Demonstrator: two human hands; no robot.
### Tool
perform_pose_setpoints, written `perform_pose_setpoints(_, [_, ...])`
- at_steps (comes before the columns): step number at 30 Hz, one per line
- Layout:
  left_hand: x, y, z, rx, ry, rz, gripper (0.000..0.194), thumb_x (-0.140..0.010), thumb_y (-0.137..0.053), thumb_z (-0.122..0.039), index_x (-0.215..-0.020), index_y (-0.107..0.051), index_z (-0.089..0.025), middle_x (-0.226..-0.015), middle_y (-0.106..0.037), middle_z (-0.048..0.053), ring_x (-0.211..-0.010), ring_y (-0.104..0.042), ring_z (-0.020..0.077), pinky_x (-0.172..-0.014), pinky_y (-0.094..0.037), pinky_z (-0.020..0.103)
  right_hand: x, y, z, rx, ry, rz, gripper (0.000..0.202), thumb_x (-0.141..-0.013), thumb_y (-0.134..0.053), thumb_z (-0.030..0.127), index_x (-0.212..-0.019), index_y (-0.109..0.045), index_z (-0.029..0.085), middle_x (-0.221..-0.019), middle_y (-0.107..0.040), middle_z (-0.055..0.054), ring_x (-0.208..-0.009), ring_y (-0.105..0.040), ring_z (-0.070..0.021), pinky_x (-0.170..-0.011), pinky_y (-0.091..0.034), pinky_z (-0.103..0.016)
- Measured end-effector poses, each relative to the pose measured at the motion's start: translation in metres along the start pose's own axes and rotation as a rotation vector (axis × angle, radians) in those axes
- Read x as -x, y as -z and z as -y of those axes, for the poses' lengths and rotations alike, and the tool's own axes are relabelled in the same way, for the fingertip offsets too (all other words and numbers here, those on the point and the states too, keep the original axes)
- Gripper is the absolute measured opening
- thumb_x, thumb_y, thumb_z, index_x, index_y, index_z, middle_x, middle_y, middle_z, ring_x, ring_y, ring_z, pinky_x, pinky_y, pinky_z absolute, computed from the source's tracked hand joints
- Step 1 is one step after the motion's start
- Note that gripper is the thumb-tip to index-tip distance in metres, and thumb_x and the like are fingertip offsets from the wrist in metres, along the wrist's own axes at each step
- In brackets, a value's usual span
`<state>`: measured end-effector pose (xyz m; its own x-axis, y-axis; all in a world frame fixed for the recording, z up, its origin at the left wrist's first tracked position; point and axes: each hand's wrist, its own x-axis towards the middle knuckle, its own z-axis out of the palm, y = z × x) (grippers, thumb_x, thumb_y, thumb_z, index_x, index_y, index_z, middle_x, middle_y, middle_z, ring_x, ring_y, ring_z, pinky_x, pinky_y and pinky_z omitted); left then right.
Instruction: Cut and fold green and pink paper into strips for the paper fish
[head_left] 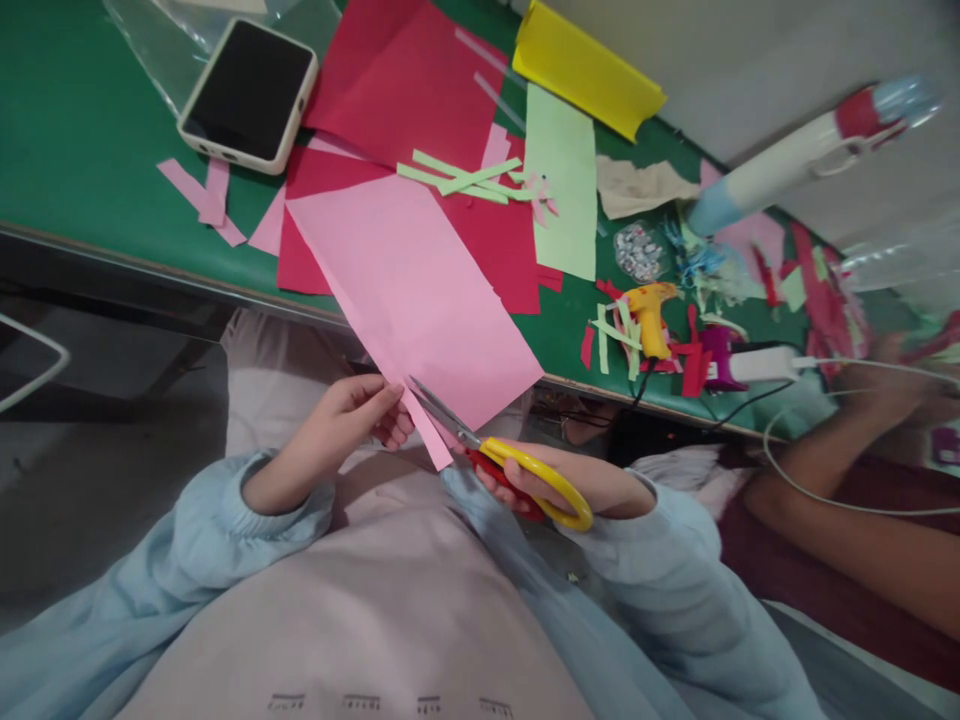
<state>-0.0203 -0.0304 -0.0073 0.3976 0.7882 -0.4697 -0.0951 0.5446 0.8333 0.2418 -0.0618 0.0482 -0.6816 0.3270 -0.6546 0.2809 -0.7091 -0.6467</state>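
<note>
A pink sheet of paper (420,280) reaches over the table's front edge towards me. With fingers pinched, my left hand (367,405) grips it near its lower left edge. My right hand (547,475) is wrapped round the handles of a pair of scissors (457,425), one handle yellow and one red. Their blades lie in the pink paper, close to my left fingertips. A narrow pink strip (429,432), partly cut from the sheet's edge, hangs between the two hands.
Red sheets (405,80), light green strips (469,180), a white-cased device (251,95) and a yellow folded sheet (589,70) lie on the green table (75,130). Rightward are a yellow glue gun (651,310), a cord, a power strip (761,368) and another person's arm (847,520).
</note>
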Motion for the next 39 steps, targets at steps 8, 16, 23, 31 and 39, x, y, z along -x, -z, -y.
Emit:
perform_pose_setpoints(8, [0.005, -0.002, -0.002, -0.009, 0.035, 0.040, 0.039, -0.082, -0.067, -0.053, -0.070, -0.065, -0.015, -0.058, -0.066, 0.003, -0.051, -0.060, 0.0123, -0.049, -0.051, 0.022, -0.011, -0.008, -0.004, -0.025, 0.054, -0.014, 0.056, -0.084, -0.056, 0.072, -0.095, -0.046, 0.018, -0.080, -0.042, 0.003, -0.058, -0.035, -0.0037, -0.048, -0.028, -0.019])
perform_pose_setpoints(16, [0.007, -0.003, -0.003, 0.001, 0.045, 0.082, 0.040, -0.083, -0.066, -0.053, -0.069, -0.065, -0.016, -0.058, -0.066, 0.003, -0.051, -0.061, 0.0112, -0.049, -0.051, 0.020, -0.024, -0.015, -0.013, -0.032, 0.133, -0.052, 0.058, -0.085, -0.049, 0.076, -0.096, -0.041, 0.019, -0.074, -0.045, 0.005, -0.055, -0.039, -0.0045, -0.048, -0.029, -0.020])
perform_pose_setpoints(23, [0.009, -0.005, -0.007, -0.013, 0.046, 0.092, 0.039, -0.082, -0.066, -0.053, -0.068, -0.064, -0.017, -0.057, -0.066, 0.003, -0.050, -0.061, 0.0116, -0.048, -0.051, 0.021, -0.031, -0.019, -0.018, -0.079, 0.170, -0.064, 0.058, -0.085, -0.052, 0.074, -0.095, -0.043, 0.018, -0.072, -0.046, 0.005, -0.054, -0.041, -0.0042, -0.048, -0.032, -0.019])
perform_pose_setpoints(31, [0.009, -0.007, -0.011, -0.060, 0.057, 0.092, 0.040, -0.082, -0.065, -0.055, -0.067, -0.064, -0.017, -0.057, -0.067, 0.003, -0.050, -0.061, 0.0122, -0.048, -0.051, 0.021, -0.035, -0.023, -0.018, -0.084, 0.206, -0.068, 0.054, -0.088, -0.050, 0.071, -0.090, -0.044, 0.018, -0.071, -0.045, 0.005, -0.054, -0.038, -0.0043, -0.048, -0.032, -0.018])
perform_pose_setpoints(39, [0.010, -0.008, -0.012, -0.073, 0.044, 0.102, 0.040, -0.082, -0.064, -0.055, -0.066, -0.065, -0.018, -0.057, -0.066, 0.003, -0.049, -0.060, 0.0120, -0.047, -0.050, 0.022, -0.035, -0.025, -0.018, -0.047, 0.223, -0.065, 0.052, -0.091, -0.046, 0.070, -0.088, -0.043, 0.018, -0.068, -0.042, 0.006, -0.054, -0.037, -0.0049, -0.049, -0.032, -0.020])
